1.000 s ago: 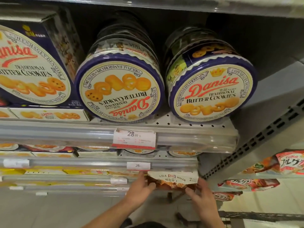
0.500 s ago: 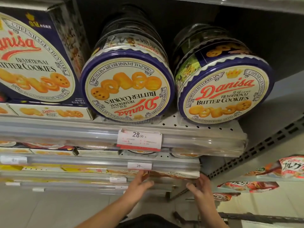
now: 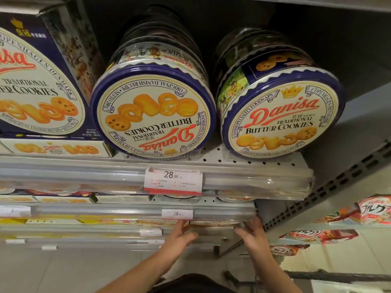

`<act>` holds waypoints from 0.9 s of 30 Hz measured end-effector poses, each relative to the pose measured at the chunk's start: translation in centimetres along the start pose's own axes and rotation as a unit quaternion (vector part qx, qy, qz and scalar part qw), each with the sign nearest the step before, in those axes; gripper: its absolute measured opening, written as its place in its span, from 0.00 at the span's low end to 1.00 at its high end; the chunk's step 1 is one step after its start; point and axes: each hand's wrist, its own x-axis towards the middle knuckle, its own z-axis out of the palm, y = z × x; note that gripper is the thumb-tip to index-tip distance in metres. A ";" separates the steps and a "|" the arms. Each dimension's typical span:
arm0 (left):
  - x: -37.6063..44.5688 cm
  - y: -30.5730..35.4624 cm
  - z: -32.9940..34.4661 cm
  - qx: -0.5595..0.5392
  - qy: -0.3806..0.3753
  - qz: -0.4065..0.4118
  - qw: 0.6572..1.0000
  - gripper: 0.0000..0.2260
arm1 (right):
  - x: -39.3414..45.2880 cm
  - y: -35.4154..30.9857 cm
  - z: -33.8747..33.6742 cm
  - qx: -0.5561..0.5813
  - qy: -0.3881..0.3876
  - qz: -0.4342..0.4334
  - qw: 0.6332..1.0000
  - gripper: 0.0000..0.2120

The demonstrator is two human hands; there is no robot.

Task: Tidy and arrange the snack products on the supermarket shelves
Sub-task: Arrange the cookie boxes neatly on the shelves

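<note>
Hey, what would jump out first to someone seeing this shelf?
Two round blue butter-cookie tins fill the top shelf: the left tin has its label upside down, the right tin reads upright. Below them hangs a white 28.90 price tag; lower down, both hands reach into a shelf.

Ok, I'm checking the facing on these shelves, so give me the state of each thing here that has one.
Middle cookie tin: on edge, lid outward, label upside down.
Right cookie tin: on edge, label upright, slightly tilted.
Cookie box: standing, front outward, label upright.
Snack box: on a lower shelf, mostly hidden.
Left hand: fingers straight, against the snack box.
Right hand: fingers straight, at its right end.
</note>
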 end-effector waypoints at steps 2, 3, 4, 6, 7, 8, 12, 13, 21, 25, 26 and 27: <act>0.1 0.1 0.1 0.009 0.004 -0.004 1.000 0.22 | 0.4 -0.3 -0.2 0.008 -0.002 -0.001 1.000 0.33; 0.1 0.0 0.1 0.015 0.006 -0.001 1.000 0.25 | 0.5 -0.4 -0.3 0.004 -0.004 -0.005 1.000 0.33; 0.1 0.0 0.1 0.024 0.008 -0.001 1.000 0.29 | 0.5 -0.6 -0.3 -0.004 -0.001 -0.007 1.000 0.33; 0.1 -0.2 -0.1 0.037 0.004 -0.003 0.999 0.36 | 0.6 -0.5 -0.4 -0.023 0.005 -0.006 1.000 0.32; 0.3 -0.5 -0.2 0.041 0.003 -0.005 0.999 0.37 | 0.7 -0.5 -0.4 -0.028 0.006 -0.007 1.000 0.32; 0.3 -0.5 -0.1 0.045 0.003 -0.007 0.999 0.37 | 0.7 -0.4 -0.4 -0.030 0.007 -0.006 1.000 0.32; 0.4 -0.9 -0.1 0.046 0.005 0.000 0.999 0.37 | 0.6 -0.3 -0.8 -0.024 0.004 -0.008 1.000 0.31; 0.5 -1.0 -0.1 0.046 0.006 0.000 0.999 0.37 | 0.6 -0.2 -0.8 -0.025 0.002 -0.010 1.000 0.30; 0.5 -1.5 0.0 0.059 0.028 0.015 0.998 0.34 | -0.3 -0.3 -1.6 -0.089 -0.023 -0.041 0.995 0.30; -0.4 -2.2 -0.1 0.115 0.070 0.059 0.989 0.24 | -1.9 0.8 -2.1 -0.131 -0.006 -0.040 0.991 0.32; -0.7 -2.6 -0.3 0.130 0.086 0.077 0.985 0.23 | -2.7 0.9 -2.3 -0.131 0.009 -0.057 0.990 0.31; -1.0 -2.9 -0.5 0.144 0.104 0.100 0.979 0.22 | -3.4 1.2 -2.4 -0.128 0.023 -0.089 0.988 0.29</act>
